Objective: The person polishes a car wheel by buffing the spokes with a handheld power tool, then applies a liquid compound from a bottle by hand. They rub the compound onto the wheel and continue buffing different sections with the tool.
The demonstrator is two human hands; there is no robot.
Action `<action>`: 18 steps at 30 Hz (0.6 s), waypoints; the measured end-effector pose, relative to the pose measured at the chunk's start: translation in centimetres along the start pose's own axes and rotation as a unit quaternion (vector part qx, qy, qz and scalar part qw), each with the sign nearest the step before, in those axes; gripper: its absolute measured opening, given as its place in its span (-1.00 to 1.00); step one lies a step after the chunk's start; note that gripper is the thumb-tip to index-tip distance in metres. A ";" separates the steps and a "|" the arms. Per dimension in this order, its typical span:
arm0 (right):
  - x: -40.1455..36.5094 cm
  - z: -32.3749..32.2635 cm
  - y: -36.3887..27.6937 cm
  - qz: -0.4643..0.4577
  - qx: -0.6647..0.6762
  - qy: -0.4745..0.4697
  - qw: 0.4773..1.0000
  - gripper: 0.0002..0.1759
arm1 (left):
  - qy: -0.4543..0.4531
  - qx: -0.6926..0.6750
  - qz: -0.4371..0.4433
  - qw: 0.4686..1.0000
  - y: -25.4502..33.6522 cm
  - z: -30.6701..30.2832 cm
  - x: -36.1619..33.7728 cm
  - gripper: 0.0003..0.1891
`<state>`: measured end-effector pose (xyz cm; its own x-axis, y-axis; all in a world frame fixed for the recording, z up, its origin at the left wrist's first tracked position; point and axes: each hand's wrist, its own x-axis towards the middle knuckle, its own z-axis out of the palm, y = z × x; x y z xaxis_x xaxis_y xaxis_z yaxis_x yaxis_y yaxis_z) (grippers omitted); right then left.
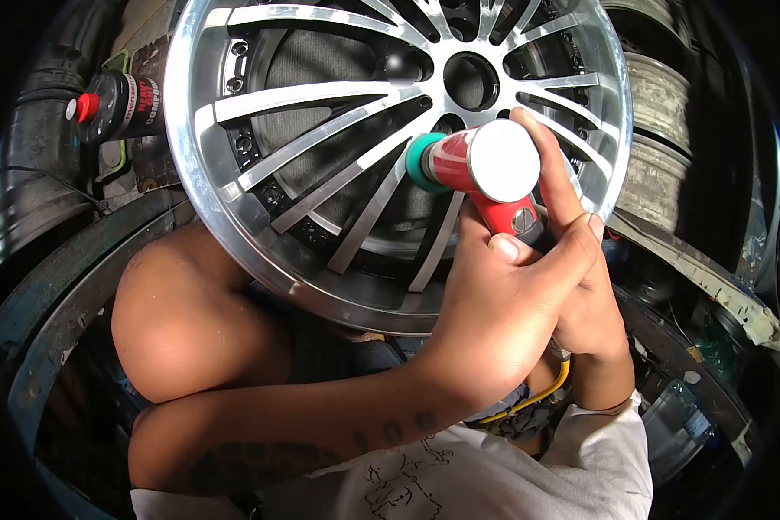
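Both of my hands are wrapped around a red air polisher (453, 161) with a white round top. My left hand (503, 303) comes across from the left and closes on the red body, its thumb by the grip. On the right side, my right hand (594, 290) wraps the dark handle, with the index finger stretched up along the head. The green pad (423, 163) of the polisher is at a spoke of the silver alloy wheel (364, 162), just below the hub. Whether the pad is spinning cannot be seen.
A black bottle of cutting compound (117, 106) with a red cap lies left of the wheel. Several dull wheels (659, 130) are stacked at the right. A yellow hose (542, 399) runs below my hands. My bent knee (186, 321) is close to the rim.
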<state>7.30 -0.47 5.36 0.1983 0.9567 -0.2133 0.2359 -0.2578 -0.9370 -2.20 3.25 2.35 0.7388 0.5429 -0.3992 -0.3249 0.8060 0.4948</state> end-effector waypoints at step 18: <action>-0.4 -0.8 1.0 0.031 0.002 -0.008 0.999 -0.02 | 0.010 -0.041 -0.012 0.999 0.5 0.0 0.3 -0.30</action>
<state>8.21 -1.24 4.68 0.1972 0.9409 -0.2754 0.2206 -0.3162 -0.9227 -2.10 3.79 2.47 0.7350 0.5275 -0.4261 -0.3549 0.8347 0.4210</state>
